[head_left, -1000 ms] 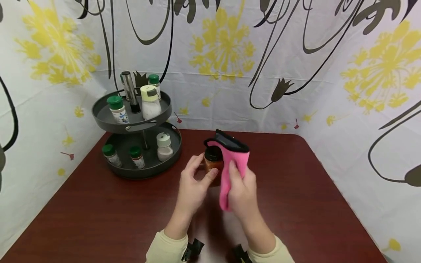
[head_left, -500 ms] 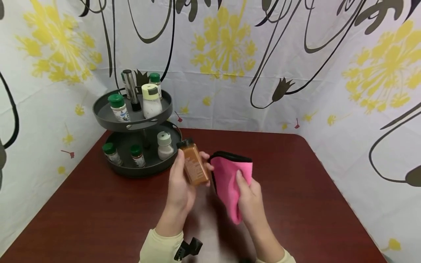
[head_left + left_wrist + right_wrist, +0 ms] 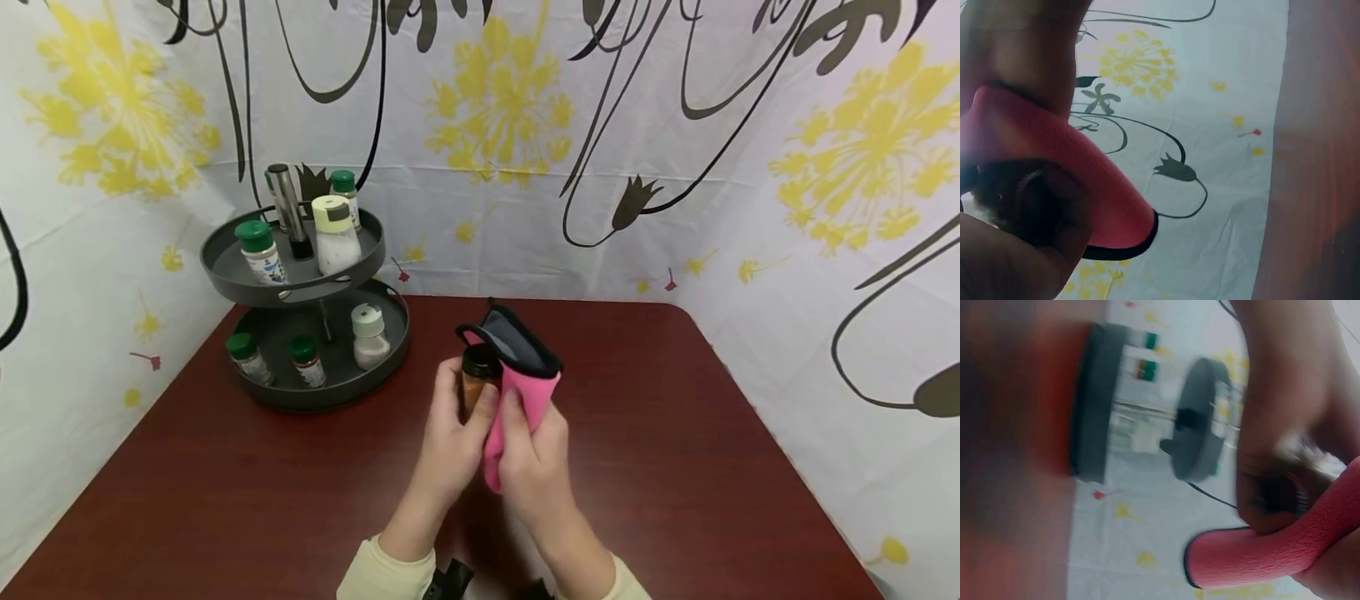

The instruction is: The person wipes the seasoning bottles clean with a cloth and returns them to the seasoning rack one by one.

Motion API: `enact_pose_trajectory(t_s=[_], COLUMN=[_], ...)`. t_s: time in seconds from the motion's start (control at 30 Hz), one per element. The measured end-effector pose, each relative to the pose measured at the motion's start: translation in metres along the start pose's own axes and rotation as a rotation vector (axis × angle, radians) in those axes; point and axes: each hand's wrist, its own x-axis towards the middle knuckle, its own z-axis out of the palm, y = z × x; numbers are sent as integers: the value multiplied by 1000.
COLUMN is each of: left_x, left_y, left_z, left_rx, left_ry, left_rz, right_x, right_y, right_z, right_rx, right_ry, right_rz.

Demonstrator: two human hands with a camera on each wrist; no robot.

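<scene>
My left hand (image 3: 448, 446) grips a small spice bottle (image 3: 474, 387) with a black cap and orange-brown contents, held nearly upright above the table. Against its right side is a folded pink cloth (image 3: 528, 392) with black edging and a grey inner face, which my right hand (image 3: 542, 471) holds with the thumb on the near side. Bottle and cloth appear to touch. In the left wrist view the pink cloth (image 3: 1107, 194) hides part of the hands, and the bottle is dark and hard to make out. The right wrist view shows the cloth's black-edged end (image 3: 1222, 557) sticking out.
A two-tier dark grey turntable rack (image 3: 300, 396) stands at the back left of the brown table (image 3: 675, 467). It bears several green-capped jars, white-capped shakers (image 3: 369, 337) and a silver cylinder (image 3: 287, 208). A patterned curtain (image 3: 480, 267) hangs behind.
Half a second ago the bottle was tilted, its label showing, apart from the cloth. Now it is upright again beside the cloth, and both hands have come together.
</scene>
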Motion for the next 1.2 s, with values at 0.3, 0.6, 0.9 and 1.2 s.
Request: enact_pose_trajectory(t_s=[0.3, 0.6, 0.9, 1.2], left_x=[4, 0, 6, 2], left_y=[1, -6, 1, -1], left_z=[-7, 5, -3, 0], left_rx=[102, 102, 102, 108], left_ry=[92, -1, 48, -28], left_rz=[27, 116, 196, 187], right_x=[0, 0, -10, -4], right_y=[9, -9, 5, -17], right_z=[2, 9, 19, 15], right_rx=[-65, 47, 80, 20], right_ry=[-38, 99, 5, 61], right_rz=[243, 36, 181, 11])
